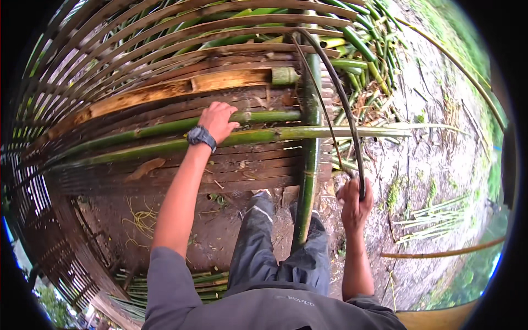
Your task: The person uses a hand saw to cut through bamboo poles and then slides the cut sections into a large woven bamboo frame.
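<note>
Two green bamboo poles lie side by side across a slatted bamboo platform (264,165). My left hand (219,121), with a dark watch at the wrist, is closed over the far bamboo pole (269,116), its thumb toward the near bamboo pole (258,136). In my right hand (355,201) is the handle end of a bow saw (347,104) with a dark curved frame. Its thin blade passes over the near pole, right of the crossbar; whether it touches cannot be made out. Under the poles runs a thick green bamboo crossbar (309,181), reaching back between my legs.
Behind the poles lies a split bamboo length (220,81), with curved slats (181,38) beyond. Cut green bamboo pieces (368,49) are heaped at far right. Thin green strips (434,217) lie on the right-hand ground. Yellowish strands (142,220) lie at lower left.
</note>
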Available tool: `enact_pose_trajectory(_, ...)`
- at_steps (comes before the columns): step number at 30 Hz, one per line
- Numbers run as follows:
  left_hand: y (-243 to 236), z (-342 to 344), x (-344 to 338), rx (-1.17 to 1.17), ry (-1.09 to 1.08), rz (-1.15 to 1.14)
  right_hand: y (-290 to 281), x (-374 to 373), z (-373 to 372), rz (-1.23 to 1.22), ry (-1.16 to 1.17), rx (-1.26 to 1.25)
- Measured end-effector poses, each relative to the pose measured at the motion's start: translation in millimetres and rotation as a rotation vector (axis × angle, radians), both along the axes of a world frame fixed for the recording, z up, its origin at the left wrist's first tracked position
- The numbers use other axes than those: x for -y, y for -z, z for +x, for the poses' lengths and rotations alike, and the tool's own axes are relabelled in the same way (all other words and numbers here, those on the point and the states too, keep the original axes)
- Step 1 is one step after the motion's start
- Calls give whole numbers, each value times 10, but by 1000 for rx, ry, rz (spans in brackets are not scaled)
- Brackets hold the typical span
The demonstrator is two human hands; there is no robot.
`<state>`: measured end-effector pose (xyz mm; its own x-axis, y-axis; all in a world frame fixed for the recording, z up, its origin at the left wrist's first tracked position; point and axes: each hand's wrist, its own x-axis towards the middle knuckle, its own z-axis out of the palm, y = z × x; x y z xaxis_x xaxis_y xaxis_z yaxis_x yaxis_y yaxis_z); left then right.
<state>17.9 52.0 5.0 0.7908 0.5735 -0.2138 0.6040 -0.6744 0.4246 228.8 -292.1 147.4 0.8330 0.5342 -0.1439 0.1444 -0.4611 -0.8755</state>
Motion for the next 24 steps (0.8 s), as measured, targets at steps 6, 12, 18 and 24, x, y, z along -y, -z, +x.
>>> enact_pose_trajectory(6,116,382,-240,-382,253,-100,-60,798,-443,-13,142,-163)
enact_pose_trajectory(12,15,383,-156,-254,115,14,28,1000,-481,-37,15,-145)
enact_pose_trajectory(18,-292,562,913,61,195,-2,80,829,-538,-29,100,-281)
enact_pose_trajectory(24,44,594,712,-53,179,84,133,788,-582,-16,72,-266)
